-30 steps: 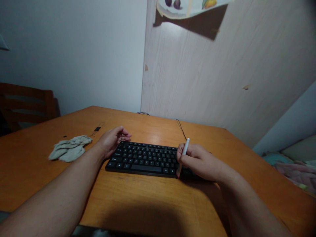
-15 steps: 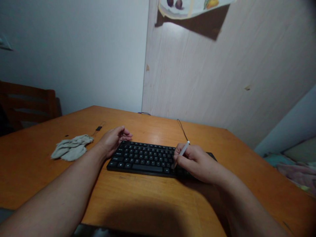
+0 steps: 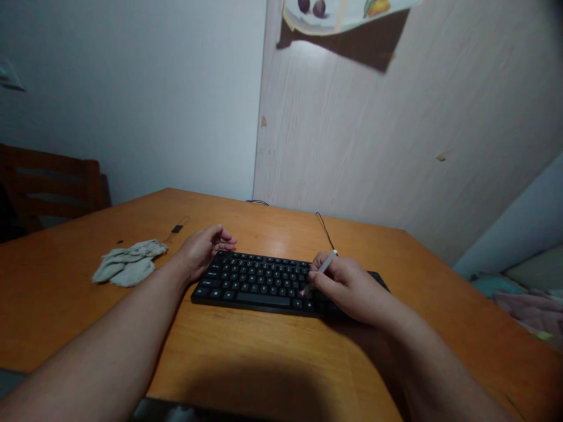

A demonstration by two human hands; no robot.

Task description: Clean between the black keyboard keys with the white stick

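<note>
A black keyboard [image 3: 259, 281] lies flat on the wooden table. My right hand [image 3: 345, 284] is closed around a slim, pale-handled small brush [image 3: 326, 262], held slantwise like a pen over the keyboard's right part. The brush's tip is down among the keys right of the space bar; it is blurred, and whether it touches them is hard to tell. The keyboard's right-hand keys are partly hidden under that hand. At the keyboard's left end rests my left hand [image 3: 203, 249], its fingers loosely bent and apart, holding nothing, against the upper left corner.
A crumpled grey cloth [image 3: 129, 264] lies left of my left forearm. Behind it are a small black object with a thin loop [image 3: 177, 228] and a tiny dark piece [image 3: 120, 241]. A black cable [image 3: 325, 228] runs behind the keyboard. A wooden chair [image 3: 53, 181] stands far left.
The brush's tip has shifted slightly left and up across the keys, with my right hand moving a little. My left hand stays in place.
</note>
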